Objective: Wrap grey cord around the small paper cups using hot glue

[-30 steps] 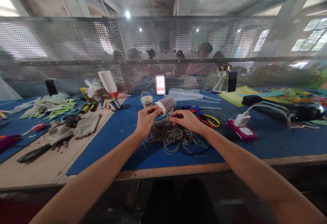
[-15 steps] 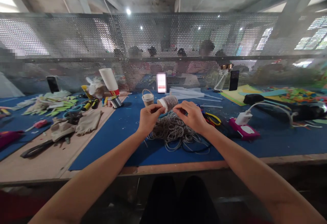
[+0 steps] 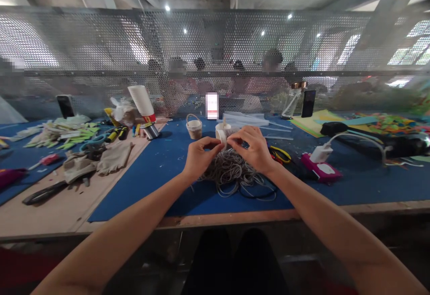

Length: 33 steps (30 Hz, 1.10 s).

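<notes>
Between my hands, above a tangled heap of grey cord (image 3: 235, 174), is a small pale cup (image 3: 221, 129) with a whitish rim, partly hidden by my fingers. My left hand (image 3: 203, 154) is closed in a pinch at the near side of that cup. Close on its right, my right hand (image 3: 251, 147) also pinches, its thumb and forefinger at the cup's edge; what lies between those fingertips is too small to make out. Just beyond my left hand a little cord-covered basket (image 3: 194, 129) with an arched handle stands upright on the blue mat (image 3: 134, 196).
Stacked paper cups (image 3: 141, 102) lean in a metal cup on the left, near work gloves (image 3: 114, 157) and scissors (image 3: 94, 145). Yellow-handled pliers (image 3: 280, 155) and a magenta box with a charger (image 3: 320, 168) lie right. A lit phone (image 3: 212, 106) stands behind, before a perforated screen (image 3: 218, 39).
The cup between my hands has turned from lying sideways, its grey-brown wrapped side showing, to its pale rim showing more toward me. My left hand has shifted slightly right.
</notes>
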Each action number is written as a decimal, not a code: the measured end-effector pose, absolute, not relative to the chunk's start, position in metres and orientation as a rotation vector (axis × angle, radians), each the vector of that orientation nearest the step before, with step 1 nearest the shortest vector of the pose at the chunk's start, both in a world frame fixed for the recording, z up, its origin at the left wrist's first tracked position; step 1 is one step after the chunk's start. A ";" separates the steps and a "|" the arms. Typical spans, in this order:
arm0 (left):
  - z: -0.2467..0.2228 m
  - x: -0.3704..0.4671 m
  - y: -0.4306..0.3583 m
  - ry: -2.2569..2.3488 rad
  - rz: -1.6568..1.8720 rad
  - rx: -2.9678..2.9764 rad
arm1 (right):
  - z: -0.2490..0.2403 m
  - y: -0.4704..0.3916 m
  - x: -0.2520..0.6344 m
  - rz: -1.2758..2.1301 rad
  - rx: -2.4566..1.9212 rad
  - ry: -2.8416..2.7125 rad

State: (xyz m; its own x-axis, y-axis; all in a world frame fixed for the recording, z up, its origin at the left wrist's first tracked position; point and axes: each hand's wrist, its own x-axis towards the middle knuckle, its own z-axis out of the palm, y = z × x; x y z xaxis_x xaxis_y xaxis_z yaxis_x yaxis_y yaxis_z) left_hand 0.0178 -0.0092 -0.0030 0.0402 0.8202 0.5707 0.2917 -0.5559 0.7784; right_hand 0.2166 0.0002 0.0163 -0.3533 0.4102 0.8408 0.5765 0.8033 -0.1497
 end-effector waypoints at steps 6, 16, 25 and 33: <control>-0.001 0.020 -0.014 1.112 1.523 1.914 | 0.017 0.001 0.218 -0.157 -0.803 -1.979; -0.001 0.018 -0.011 1.117 1.541 1.878 | 0.019 -0.001 0.218 -0.157 -0.803 -1.959; 0.000 0.020 -0.013 1.094 1.519 1.896 | 0.018 0.002 0.219 -0.187 -0.806 -1.942; 0.001 0.020 -0.013 1.078 1.504 1.905 | 0.017 0.004 0.220 -0.182 -0.835 -1.929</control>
